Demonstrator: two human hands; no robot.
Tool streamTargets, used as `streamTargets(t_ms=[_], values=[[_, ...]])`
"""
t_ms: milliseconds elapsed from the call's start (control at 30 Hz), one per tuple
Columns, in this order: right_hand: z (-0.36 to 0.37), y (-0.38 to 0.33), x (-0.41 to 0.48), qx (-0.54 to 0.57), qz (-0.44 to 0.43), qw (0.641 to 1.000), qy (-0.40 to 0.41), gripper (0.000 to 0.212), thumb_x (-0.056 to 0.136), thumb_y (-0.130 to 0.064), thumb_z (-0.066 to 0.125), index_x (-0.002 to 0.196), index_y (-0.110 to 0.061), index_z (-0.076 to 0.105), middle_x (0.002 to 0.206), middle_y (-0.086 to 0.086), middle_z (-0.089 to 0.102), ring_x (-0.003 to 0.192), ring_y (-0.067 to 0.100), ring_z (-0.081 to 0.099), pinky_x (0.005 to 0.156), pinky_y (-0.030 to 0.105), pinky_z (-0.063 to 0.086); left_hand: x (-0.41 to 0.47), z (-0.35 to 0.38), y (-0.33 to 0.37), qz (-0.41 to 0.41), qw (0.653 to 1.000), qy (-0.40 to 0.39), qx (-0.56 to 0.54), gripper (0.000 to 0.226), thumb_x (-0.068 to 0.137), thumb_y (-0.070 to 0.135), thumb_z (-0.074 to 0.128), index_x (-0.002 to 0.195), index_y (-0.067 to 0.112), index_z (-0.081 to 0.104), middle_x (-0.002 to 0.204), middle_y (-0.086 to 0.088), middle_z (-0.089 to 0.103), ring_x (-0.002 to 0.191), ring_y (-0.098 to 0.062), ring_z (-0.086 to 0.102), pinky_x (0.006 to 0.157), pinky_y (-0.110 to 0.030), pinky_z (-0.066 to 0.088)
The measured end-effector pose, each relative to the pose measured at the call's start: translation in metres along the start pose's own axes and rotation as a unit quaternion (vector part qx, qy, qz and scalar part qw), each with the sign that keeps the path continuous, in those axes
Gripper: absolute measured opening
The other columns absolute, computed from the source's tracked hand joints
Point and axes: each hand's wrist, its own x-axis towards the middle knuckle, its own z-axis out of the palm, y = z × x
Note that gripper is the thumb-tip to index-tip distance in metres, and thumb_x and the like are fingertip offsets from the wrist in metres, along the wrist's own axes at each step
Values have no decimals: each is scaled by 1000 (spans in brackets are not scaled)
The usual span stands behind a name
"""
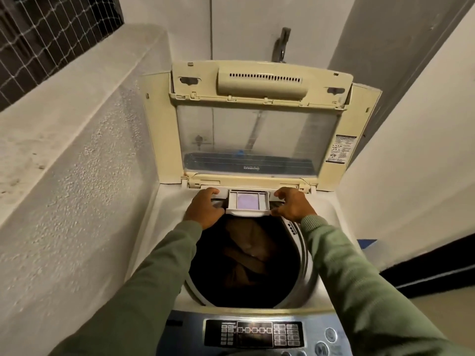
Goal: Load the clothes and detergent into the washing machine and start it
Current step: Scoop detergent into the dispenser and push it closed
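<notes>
Detergent drawer out from the back rim of the washing machine, jutting over the far edge of the drum opening, pale lilac patch in its middle compartment. Flanked on both sides, dead centre between the two grips.

Left grip narrow, fingers curled over the rim just left of the drawer, thumb tucked against its left front corner. Right grip narrow too, fingers hooked over the rim on the right, thumb pressed to the right front corner. Drawer held from both sides. Green sleeves reaching in across the opening.

Clothes down in the drum, dark brownish folds, below the drawer and nearer the camera. Lid tipped up and back, clear pane in a cream frame, printed label on its right edge. Control panel along the near edge, buttons and a row of digit windows, round buttons at the right.

Beyond: rough plastered ledge on the left, wire mesh window above it, tap on the wall behind the lid, plain white wall on the right with a dark band low down.
</notes>
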Motion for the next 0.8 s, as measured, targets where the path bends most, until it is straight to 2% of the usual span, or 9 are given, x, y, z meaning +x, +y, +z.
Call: streamTargets(t_ms=[133, 333, 433, 600, 800], values=[[5, 0, 9, -9, -15, 1000, -3, 72, 64, -35, 89, 125, -12, 59, 131, 9, 57, 116, 26, 56, 98, 34, 45, 4, 1, -3, 0, 999, 2, 35, 61, 81, 14, 70, 137, 19, 46, 144, -4, 44, 131, -25, 44, 108, -33, 36], [12, 1, 16, -86, -47, 995, 36, 87, 64, -66, 76, 131, -14, 55, 137, 8, 50, 125, 29, 48, 103, 41, 43, 14, 3, -8, 40, 992, -29, 113, 76, 78, 26, 76, 143, 21, 38, 153, -3, 32, 139, -23, 34, 114, -38, 32], [15, 5, 18, -102, -58, 992, 50, 90, 67, -69, 72, 134, -13, 51, 138, 8, 47, 127, 28, 45, 104, 41, 41, 21, 7, -9, 59, 986, -35, 149, 84, 77, 32, 78, 146, 21, 33, 156, -2, 28, 143, -23, 28, 115, -38, 29], [15, 13, 21, -125, -80, 988, 48, 88, 70, -64, 73, 135, -9, 48, 138, 11, 45, 127, 28, 43, 107, 38, 39, 30, 15, -12, 66, 978, -39, 196, 96, 75, 38, 79, 151, 21, 23, 160, -3, 19, 147, -24, 18, 117, -40, 24], [16, 18, 25, -194, -103, 974, 53, 88, 72, -64, 70, 137, -11, 44, 141, 10, 42, 129, 27, 39, 111, 38, 35, 39, 19, -15, 92, 963, -14, 254, 99, 73, 44, 79, 151, 19, 23, 158, -4, 22, 146, -26, 21, 119, -41, 23]])
